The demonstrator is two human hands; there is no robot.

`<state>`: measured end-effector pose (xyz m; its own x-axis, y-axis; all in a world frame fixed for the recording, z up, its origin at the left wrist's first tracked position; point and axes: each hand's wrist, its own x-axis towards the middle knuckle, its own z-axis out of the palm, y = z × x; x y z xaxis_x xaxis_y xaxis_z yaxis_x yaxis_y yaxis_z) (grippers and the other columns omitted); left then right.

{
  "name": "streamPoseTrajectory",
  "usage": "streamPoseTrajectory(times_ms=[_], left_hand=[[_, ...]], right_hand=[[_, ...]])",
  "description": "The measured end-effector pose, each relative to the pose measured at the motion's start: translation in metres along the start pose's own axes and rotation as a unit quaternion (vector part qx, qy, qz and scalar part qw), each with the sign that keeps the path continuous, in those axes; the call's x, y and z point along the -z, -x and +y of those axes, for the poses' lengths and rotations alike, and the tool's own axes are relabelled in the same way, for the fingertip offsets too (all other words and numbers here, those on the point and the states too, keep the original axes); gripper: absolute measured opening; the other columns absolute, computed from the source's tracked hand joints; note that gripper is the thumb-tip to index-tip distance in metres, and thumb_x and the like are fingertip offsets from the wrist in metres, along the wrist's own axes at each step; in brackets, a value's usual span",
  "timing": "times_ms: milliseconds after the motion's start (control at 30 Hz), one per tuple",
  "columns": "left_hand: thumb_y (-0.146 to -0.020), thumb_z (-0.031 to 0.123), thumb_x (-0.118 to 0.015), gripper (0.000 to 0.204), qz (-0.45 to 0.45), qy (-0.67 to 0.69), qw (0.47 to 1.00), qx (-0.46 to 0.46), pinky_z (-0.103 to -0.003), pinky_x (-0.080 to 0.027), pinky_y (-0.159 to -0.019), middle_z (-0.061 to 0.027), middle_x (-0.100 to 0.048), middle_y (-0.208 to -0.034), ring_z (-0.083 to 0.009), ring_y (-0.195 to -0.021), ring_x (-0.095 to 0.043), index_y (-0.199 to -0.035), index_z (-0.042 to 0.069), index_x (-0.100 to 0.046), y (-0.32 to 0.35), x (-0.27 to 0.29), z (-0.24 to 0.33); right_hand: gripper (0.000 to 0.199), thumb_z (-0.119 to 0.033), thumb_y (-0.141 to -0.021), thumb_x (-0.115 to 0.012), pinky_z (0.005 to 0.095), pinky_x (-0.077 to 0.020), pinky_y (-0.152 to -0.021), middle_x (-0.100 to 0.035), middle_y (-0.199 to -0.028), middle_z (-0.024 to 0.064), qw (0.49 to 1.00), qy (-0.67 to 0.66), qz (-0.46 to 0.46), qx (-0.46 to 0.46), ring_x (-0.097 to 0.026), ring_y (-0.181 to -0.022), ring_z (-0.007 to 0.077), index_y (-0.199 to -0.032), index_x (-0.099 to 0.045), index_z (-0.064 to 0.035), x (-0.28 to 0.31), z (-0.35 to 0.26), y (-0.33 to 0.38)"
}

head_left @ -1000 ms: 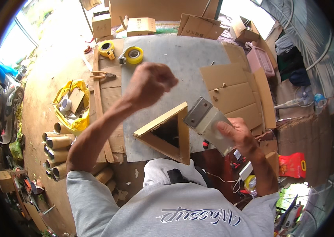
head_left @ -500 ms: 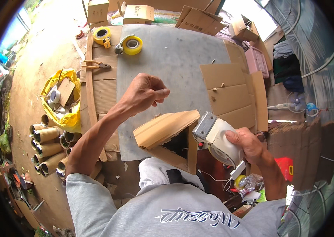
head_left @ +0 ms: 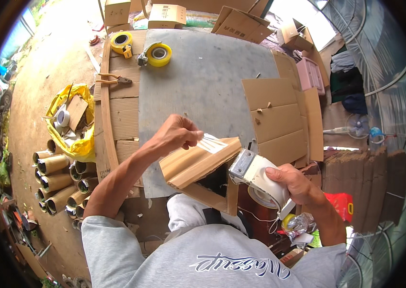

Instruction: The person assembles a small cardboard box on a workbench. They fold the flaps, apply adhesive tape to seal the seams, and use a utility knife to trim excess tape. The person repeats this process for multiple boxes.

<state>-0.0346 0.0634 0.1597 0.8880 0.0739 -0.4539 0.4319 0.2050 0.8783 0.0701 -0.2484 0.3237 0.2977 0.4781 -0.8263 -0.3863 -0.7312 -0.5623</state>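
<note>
My left hand (head_left: 179, 132) is closed in a pinch over the folded cardboard piece. From its fingertips a shiny clear strip of tape (head_left: 211, 143) lies across the top of that cardboard piece (head_left: 195, 163). The cardboard is bent into a triangular shape with a dark hollow inside, resting at the table's near edge above my lap. My right hand (head_left: 296, 182) grips a white tape dispenser (head_left: 260, 175), thumb on top. Its metal toothed end points left and sits beside the cardboard's right corner. Part of a tape roll shows under the dispenser.
The grey table (head_left: 188, 86) bears flattened cardboard (head_left: 275, 110) at right. Yellow tape rolls (head_left: 158, 54) and pliers (head_left: 115, 78) lie at its far left. Left of it stand a yellow bag of scraps (head_left: 84, 149) and stacked cardboard tubes (head_left: 54, 164). A small fan (head_left: 356, 126) is at right.
My left hand has come down toward the cardboard, and a shiny tape strip now shows at its fingers. My right hand and the dispenser have shifted slightly left and down.
</note>
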Motion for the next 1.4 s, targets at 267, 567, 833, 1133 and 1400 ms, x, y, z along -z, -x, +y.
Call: streamPoseTrajectory(times_ms=[267,567,833,1133,1400], left_hand=[[-0.092,0.027,-0.079,0.033,-0.033,-0.106,0.994,-0.001,-0.029,-0.054,-0.058,-0.0085,-0.069,-0.069,-0.0123,-0.065,-0.065,-0.080,-0.003,-0.074,0.009,-0.023,-0.011],[-0.090,0.042,-0.076,0.050,0.024,-0.334,0.936,-0.112,-0.040,-0.050,-0.056,-0.0162,-0.065,-0.062,-0.0238,-0.057,-0.062,-0.078,-0.006,-0.073,0.010,-0.035,-0.007],[-0.089,0.046,-0.070,0.043,0.044,-0.530,0.846,-0.019,-0.041,-0.056,-0.068,-0.0199,-0.072,-0.081,-0.0345,-0.073,-0.069,-0.086,0.003,-0.074,0.013,-0.006,-0.054],[-0.070,0.051,-0.088,0.127,0.256,-0.589,0.744,-0.185,-0.048,-0.015,-0.128,-0.0378,-0.034,-0.156,-0.0456,-0.151,-0.029,-0.155,-0.016,-0.021,0.136,-0.142,0.039],[-0.055,0.040,-0.085,0.118,0.409,-0.554,0.699,-0.194,-0.054,-0.015,-0.126,-0.0268,-0.043,-0.150,-0.0399,-0.146,-0.034,-0.149,-0.012,-0.036,0.106,-0.202,-0.016]], right_hand=[[0.056,-0.046,-0.102,-0.061,0.0277,-0.0528,-0.069,-0.073,-0.093,0.0110,1.000,0.017,0.003,0.014,-0.068,-0.078,0.0142,-0.109,-0.072,0.0078,0.001,0.021,-0.013],[0.061,-0.052,-0.101,-0.060,0.0280,-0.0514,-0.069,-0.071,-0.089,0.0107,0.998,0.047,-0.007,0.041,-0.066,-0.076,0.0140,-0.102,-0.073,0.0075,0.000,0.023,-0.015],[0.062,-0.052,-0.100,-0.060,0.0310,-0.0518,-0.066,-0.070,-0.088,0.0132,0.995,0.050,-0.009,0.088,-0.066,-0.074,0.0189,-0.101,-0.072,0.0093,-0.004,0.027,-0.013],[0.065,-0.053,-0.102,-0.058,0.0350,-0.0551,-0.067,-0.071,-0.087,0.0143,0.986,0.025,-0.042,0.159,-0.068,-0.076,0.0190,-0.105,-0.071,0.0105,0.014,0.056,-0.046],[0.063,-0.051,-0.103,-0.057,0.0331,-0.0509,-0.064,-0.068,-0.087,0.0112,0.970,-0.011,-0.044,0.240,-0.062,-0.074,0.0162,-0.102,-0.070,0.0105,0.005,0.082,-0.039]])
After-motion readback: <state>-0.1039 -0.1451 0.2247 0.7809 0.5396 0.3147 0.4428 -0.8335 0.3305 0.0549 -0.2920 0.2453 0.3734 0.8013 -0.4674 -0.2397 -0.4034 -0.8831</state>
